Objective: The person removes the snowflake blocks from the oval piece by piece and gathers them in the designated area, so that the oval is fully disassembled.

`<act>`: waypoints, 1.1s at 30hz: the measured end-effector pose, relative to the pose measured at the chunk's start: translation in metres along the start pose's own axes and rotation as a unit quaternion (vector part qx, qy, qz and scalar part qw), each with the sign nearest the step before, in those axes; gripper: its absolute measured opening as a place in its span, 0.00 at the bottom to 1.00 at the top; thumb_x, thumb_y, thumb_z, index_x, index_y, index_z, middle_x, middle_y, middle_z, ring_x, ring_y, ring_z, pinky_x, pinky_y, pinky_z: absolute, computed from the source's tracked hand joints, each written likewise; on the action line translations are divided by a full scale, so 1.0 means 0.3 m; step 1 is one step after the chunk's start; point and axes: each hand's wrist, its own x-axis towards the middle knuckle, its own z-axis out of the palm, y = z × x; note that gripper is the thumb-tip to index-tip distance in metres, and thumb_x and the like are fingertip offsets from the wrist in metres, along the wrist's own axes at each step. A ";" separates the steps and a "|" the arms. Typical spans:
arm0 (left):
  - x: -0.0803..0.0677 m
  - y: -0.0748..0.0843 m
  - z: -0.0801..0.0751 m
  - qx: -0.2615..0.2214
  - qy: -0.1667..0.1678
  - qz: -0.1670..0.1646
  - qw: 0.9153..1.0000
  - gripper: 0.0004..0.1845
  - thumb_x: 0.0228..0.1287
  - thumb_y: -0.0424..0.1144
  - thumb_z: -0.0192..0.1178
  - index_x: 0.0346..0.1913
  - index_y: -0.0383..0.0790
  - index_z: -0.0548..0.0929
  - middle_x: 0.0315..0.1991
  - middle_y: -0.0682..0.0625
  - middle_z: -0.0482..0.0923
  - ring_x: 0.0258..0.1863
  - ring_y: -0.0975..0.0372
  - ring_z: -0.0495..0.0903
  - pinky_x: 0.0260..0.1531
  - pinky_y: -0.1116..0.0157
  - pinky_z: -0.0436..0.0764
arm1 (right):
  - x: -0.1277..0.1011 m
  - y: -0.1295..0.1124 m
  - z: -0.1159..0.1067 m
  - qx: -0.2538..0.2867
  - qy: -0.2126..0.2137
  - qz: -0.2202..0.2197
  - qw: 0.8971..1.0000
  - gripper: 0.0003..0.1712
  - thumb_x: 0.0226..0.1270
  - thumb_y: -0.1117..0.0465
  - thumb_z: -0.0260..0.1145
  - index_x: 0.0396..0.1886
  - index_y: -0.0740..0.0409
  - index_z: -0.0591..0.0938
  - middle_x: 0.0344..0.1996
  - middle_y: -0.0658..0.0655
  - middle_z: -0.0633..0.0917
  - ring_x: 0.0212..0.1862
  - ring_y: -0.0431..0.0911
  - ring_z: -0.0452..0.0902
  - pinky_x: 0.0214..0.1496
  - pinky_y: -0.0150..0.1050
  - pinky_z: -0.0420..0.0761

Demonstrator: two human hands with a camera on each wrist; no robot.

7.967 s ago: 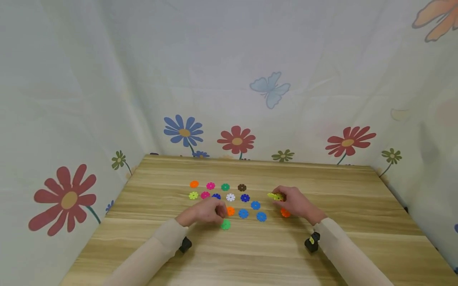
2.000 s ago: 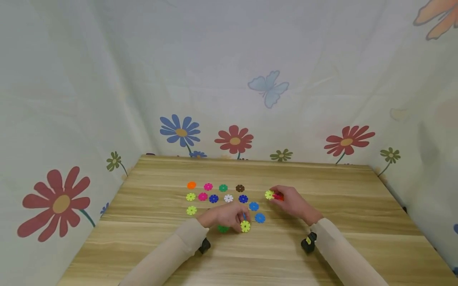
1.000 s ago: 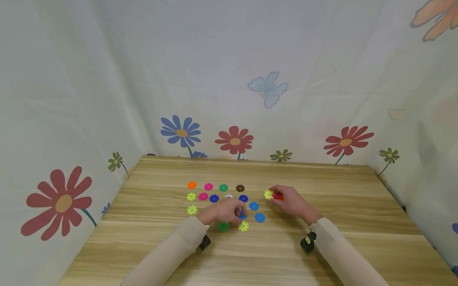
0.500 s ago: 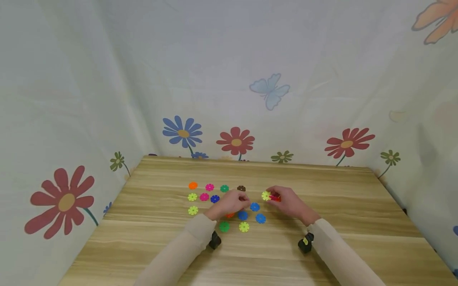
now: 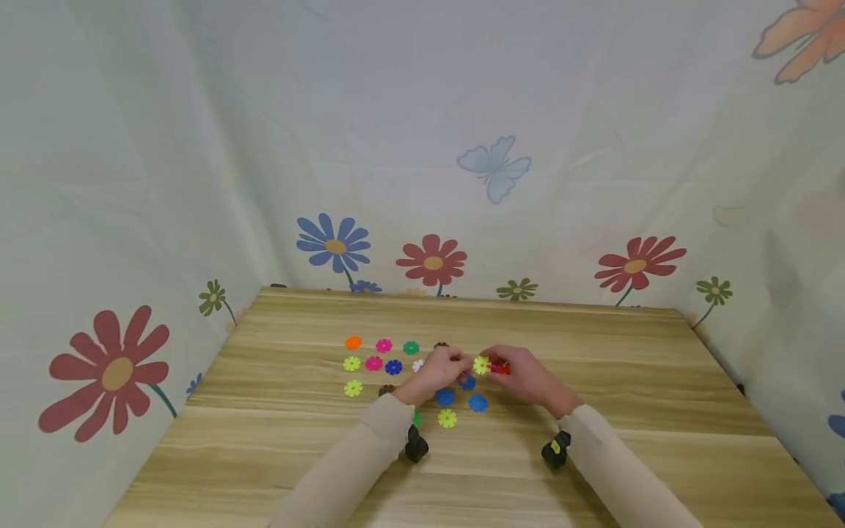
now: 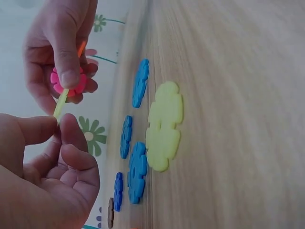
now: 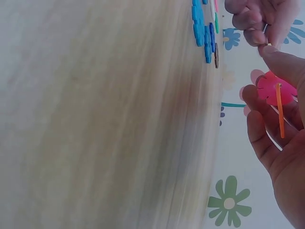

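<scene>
My right hand (image 5: 524, 370) holds, above the table, a joined piece of notched, flower-shaped interlocking discs. A yellow disc (image 5: 481, 365) juts out at its left end, a pink disc (image 7: 286, 90) sits in the middle, and an orange disc (image 7: 280, 114) is slotted crosswise into the pink one. My left hand (image 5: 437, 372) has come up to the yellow end; in the left wrist view its thumb and forefinger pinch that disc's free edge. Below the hands, blue discs (image 5: 478, 402) lie flat, with another yellow disc (image 5: 447, 419) nearer me.
To the left, more loose discs lie in rough rows on the wooden table (image 5: 594, 469), among them an orange one (image 5: 353, 342), a pink one (image 5: 374, 363) and a dark blue one (image 5: 393, 367). A flower-print cloth (image 5: 370, 147) hangs behind the table.
A yellow disc by my left hand now lies alone near the front. That hand has left the blue discs and moved up and right to the joined piece; my right hand shifted slightly left.
</scene>
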 end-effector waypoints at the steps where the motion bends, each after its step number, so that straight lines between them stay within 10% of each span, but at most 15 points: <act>1: 0.003 -0.003 0.001 -0.005 -0.002 -0.002 1.000 0.12 0.69 0.40 0.55 0.38 0.34 0.83 0.33 0.44 0.81 0.29 0.59 0.78 0.33 0.63 0.75 | -0.002 -0.001 0.000 0.003 0.000 -0.004 1.000 0.19 0.61 0.60 0.69 0.51 0.60 0.79 0.42 0.52 0.83 0.42 0.43 0.78 0.46 0.42 0.77; 19: -0.010 -0.001 -0.016 -0.093 0.018 -0.021 0.995 0.08 0.67 0.37 0.56 0.41 0.33 0.80 0.32 0.46 0.81 0.28 0.61 0.77 0.35 0.60 0.77 | -0.006 -0.009 0.004 -0.002 0.045 -0.018 0.999 0.15 0.58 0.61 0.71 0.45 0.58 0.81 0.42 0.52 0.83 0.42 0.45 0.77 0.46 0.44 0.78; 33: 0.000 -0.016 -0.013 -0.064 0.005 -0.030 0.998 0.08 0.66 0.39 0.58 0.38 0.36 0.79 0.30 0.46 0.78 0.27 0.60 0.75 0.29 0.65 0.73 | -0.007 0.004 0.002 -0.001 0.045 -0.044 0.998 0.07 0.59 0.62 0.70 0.37 0.54 0.82 0.36 0.48 0.81 0.35 0.40 0.75 0.38 0.37 0.78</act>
